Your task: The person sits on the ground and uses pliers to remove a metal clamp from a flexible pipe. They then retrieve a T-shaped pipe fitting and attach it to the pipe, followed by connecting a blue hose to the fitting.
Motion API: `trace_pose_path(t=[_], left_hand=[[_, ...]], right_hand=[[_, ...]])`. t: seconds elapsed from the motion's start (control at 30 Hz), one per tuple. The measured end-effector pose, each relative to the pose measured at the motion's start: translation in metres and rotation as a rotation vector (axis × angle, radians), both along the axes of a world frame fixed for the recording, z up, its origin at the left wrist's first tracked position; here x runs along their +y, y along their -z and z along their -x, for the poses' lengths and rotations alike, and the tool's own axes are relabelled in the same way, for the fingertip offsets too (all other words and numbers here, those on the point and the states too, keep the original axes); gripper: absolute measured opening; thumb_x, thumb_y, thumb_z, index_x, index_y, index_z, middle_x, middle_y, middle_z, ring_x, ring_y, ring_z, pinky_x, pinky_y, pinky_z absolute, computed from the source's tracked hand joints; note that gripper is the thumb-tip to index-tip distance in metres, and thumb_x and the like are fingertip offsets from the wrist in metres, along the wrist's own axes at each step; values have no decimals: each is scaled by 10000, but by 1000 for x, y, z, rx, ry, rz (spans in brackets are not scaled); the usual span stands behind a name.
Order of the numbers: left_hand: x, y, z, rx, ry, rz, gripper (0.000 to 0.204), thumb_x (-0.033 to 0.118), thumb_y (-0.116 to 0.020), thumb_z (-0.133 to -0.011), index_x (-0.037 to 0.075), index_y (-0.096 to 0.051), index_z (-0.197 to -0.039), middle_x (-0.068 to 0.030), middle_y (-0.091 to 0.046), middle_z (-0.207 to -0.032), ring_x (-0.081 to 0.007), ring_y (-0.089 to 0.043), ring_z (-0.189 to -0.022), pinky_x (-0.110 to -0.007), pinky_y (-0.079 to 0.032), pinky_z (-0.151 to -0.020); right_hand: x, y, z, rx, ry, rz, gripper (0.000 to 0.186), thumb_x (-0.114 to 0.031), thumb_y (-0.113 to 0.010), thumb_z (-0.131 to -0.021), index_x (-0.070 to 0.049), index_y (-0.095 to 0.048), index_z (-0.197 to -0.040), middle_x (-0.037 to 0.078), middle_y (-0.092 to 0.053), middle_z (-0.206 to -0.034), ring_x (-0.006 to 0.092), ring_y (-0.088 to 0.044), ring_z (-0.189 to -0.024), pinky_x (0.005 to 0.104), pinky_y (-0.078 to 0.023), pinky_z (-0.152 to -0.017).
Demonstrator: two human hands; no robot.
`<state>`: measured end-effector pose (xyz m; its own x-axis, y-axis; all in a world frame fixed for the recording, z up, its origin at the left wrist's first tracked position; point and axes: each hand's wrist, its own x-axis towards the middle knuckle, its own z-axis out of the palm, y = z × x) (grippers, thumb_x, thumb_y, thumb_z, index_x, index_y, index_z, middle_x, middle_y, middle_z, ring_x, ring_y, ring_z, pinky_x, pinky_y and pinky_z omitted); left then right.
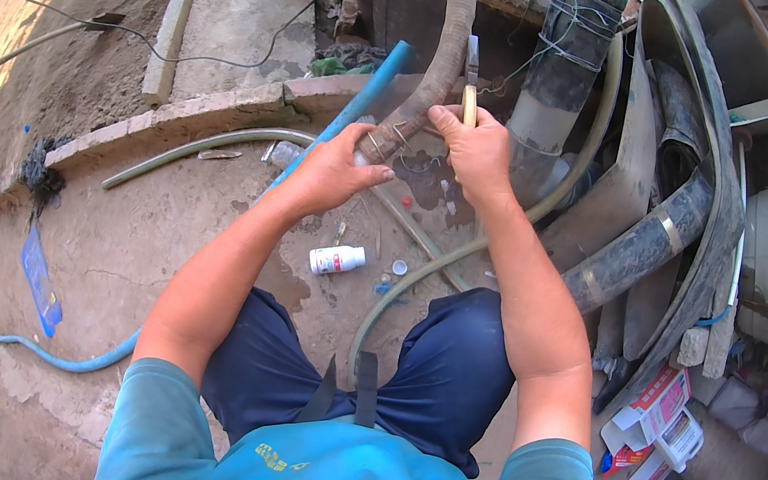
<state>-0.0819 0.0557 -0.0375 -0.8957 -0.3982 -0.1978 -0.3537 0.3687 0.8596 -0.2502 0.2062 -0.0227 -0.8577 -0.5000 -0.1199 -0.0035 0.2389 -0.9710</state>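
Note:
A thick, grey-brown ribbed hose (pixel 449 49) comes down from the far side, with wire (pixel 403 130) wound round its near end. My left hand (pixel 340 168) is wrapped about that end from the left, thumb on the near side. To its right, my right hand (pixel 478 154) is closed on a hand tool (pixel 469 108) with a pale yellow handle and a narrow metal head pointing away from me. The tool's exact kind is unclear. Its thumb and forefinger are close to the hose. A blue pipe (pixel 366 97) slants behind my left hand.
A white bottle (pixel 337 260) lies on the ground near its cap (pixel 399 268). A grey-green hose (pixel 418 281) curves between my knees. Large black pipes (pixel 644 246) and bent sheets stand at right, with opened cartons (pixel 657 419) below. A low ledge (pixel 172 121) runs at left.

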Motion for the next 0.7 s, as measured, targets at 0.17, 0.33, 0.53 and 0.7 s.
trace_pose_path(t=[0.17, 0.33, 0.53, 0.7], left_hand=[[-3, 13, 6, 74, -1, -41, 720, 297, -834, -872, -5, -521, -1446, -215, -690, -1262, -299, -667, -1184, -385, -509, -1010], [-3, 17, 7, 64, -21, -145, 710, 271, -834, -866, -15, -527, -1439, -204, -691, -1256, -274, -662, -1183, -378, -509, -1012], [-3, 24, 13, 117, -17, -111, 676, 163, -838, -863, -11, -489, -1415, -8, -612, -811, -75, -547, -609, -267, -453, -517], [1, 11, 12, 104, -35, -225, 680, 179, -851, -861, -27, -483, -1395, -15, -610, -789, -78, -550, -577, -266, -452, -494]], right_hand=[[-2, 38, -12, 230, -69, 5, 478, -267, -946, -791, 4, -666, -1069, -16, -637, -783, 55, -554, -644, 229, -461, -552], [-3, 36, -24, 124, -87, -79, 481, -343, -920, -758, 16, -712, -1001, 160, -696, -975, 257, -671, -912, 374, -537, -801], [-2, 43, -24, 68, -33, -87, 280, -245, -800, -841, 20, -752, -920, 208, -717, -926, 306, -697, -933, 415, -542, -832], [1, 40, -21, 162, -84, -70, 251, -247, -779, -850, -16, -768, -946, 198, -715, -925, 324, -690, -918, 426, -542, -838]])
